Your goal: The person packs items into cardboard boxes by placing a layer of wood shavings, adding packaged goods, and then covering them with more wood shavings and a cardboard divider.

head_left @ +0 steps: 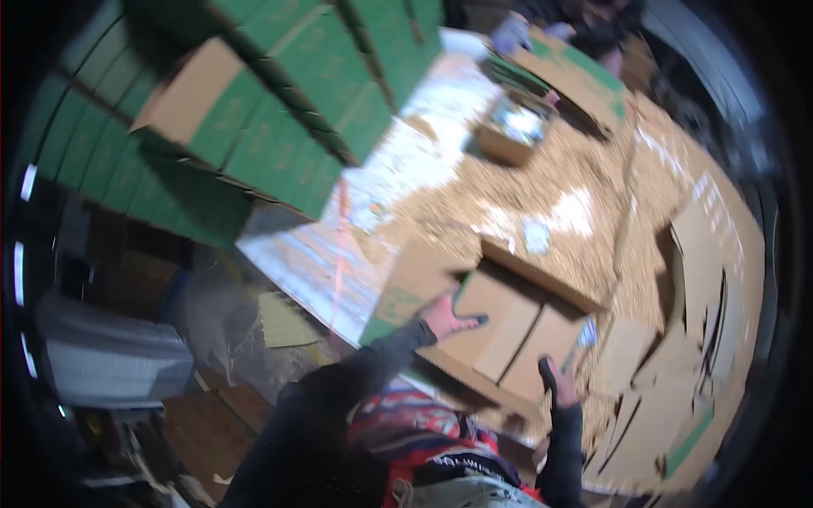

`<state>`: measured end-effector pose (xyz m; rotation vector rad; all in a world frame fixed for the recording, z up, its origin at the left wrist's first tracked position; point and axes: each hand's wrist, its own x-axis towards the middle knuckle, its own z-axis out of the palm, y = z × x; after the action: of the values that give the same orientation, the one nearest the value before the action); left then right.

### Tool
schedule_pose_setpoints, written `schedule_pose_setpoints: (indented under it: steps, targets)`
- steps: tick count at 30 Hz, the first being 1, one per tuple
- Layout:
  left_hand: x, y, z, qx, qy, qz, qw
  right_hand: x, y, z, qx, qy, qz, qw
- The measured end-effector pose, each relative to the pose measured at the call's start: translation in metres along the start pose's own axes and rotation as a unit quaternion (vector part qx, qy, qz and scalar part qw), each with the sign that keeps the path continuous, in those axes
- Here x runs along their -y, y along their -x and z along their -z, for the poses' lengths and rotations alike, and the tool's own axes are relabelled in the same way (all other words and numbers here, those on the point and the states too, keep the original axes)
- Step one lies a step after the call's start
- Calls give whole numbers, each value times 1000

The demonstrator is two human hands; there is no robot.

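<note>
An open cardboard box [506, 326] with brown inner panels and a dark slit between them lies in front of me. My left hand [446, 317] is at its left side, thumb and fingers spread apart over the panel and wall. At the near right corner is my right hand [561, 385], thumb raised and apart from the fingers. Both hands wear dark coverings on at least some fingertips. A brown flap with green print [411, 288] extends left from the box. Motion blur hides exact finger contact.
Stacked green cartons [279, 127] rise at the far left. Loose brown granular material [542, 186] covers much of the table, with a small filled box [512, 131] on it. Flattened cardboard [660, 415] lies right. Another person's gloved hand [511, 35] touches a green-brown carton [576, 76] at the back.
</note>
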<state>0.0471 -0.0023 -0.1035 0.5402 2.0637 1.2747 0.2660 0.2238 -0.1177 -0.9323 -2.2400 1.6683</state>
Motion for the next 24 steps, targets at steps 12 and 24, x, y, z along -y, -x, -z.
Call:
schedule_pose_setpoints:
  steps: [12,24]
  targets:
    - [-80,111,525,-710,120,-402,566,296,-100,-172,206,-518,124,821]
    - [-4,29,656,-605,69,-327,722,573,-187,-436,47,215,514,829]
